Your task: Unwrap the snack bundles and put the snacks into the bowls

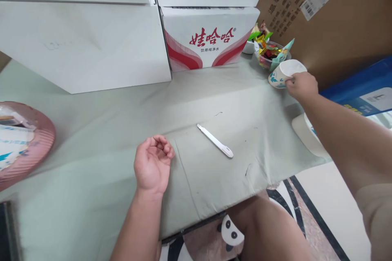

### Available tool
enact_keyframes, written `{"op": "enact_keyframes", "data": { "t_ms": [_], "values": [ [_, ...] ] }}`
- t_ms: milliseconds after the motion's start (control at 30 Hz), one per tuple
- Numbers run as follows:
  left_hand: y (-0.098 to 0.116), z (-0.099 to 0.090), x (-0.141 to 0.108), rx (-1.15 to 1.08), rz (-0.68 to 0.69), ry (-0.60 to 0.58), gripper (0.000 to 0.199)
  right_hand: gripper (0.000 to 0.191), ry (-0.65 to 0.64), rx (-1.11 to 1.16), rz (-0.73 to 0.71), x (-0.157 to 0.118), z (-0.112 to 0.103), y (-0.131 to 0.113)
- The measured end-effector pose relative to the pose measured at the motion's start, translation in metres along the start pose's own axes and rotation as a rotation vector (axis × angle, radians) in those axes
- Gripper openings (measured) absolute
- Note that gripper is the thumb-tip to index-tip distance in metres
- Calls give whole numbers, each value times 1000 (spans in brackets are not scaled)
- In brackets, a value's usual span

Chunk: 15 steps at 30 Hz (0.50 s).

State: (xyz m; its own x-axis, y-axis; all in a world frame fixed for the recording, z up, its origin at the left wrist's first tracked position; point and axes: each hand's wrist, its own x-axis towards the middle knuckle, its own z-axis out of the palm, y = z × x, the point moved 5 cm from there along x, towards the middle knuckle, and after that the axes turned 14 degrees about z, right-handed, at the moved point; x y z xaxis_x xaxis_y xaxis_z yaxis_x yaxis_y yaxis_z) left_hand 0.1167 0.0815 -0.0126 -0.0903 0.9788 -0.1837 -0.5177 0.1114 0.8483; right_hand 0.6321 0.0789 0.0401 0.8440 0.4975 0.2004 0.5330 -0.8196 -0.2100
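My left hand rests palm up on the green-grey tablecloth, its fingers loosely curled and apart from the thumb, with nothing in it. At the back right, my right hand grips the rim of a white paper cup with a blue leaf print. The cup stands beside a clear bowl of wrapped snacks. Between my hands lies a slim white plastic tool, slanting on the cloth, touched by neither hand.
White boxes and a red-and-white carton line the back. A large brown carton and a blue box stand right. Under my right forearm is a white container. A pink tray sits far left.
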Motion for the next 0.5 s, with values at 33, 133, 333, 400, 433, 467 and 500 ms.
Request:
{"op": "enact_keyframes", "data": {
  "t_ms": [33, 133, 333, 400, 433, 467, 500],
  "values": [
    [0, 1, 0, 5, 0, 2, 31, 38, -2, -5, -2, 2, 1, -2],
    [1, 4, -1, 21, -10, 2, 31, 34, -9, -18, -11, 8, 5, -10],
    [3, 5, -2, 7, 4, -12, 32, 22, 3, -27, -9, 21, 14, -24],
    [3, 5, -2, 5, 2, -8, 33, 18, 7, -32, -10, 25, 16, -27],
    [2, 5, -2, 5, 0, -4, 33, 17, 7, -36, -12, 27, 18, -28],
    [2, 5, -2, 5, -3, 0, 33, 15, 6, -42, -15, 29, 19, -30],
    [2, 5, -1, 5, -6, 1, 33, 15, 5, -48, -19, 31, 20, -31]
  ]
}}
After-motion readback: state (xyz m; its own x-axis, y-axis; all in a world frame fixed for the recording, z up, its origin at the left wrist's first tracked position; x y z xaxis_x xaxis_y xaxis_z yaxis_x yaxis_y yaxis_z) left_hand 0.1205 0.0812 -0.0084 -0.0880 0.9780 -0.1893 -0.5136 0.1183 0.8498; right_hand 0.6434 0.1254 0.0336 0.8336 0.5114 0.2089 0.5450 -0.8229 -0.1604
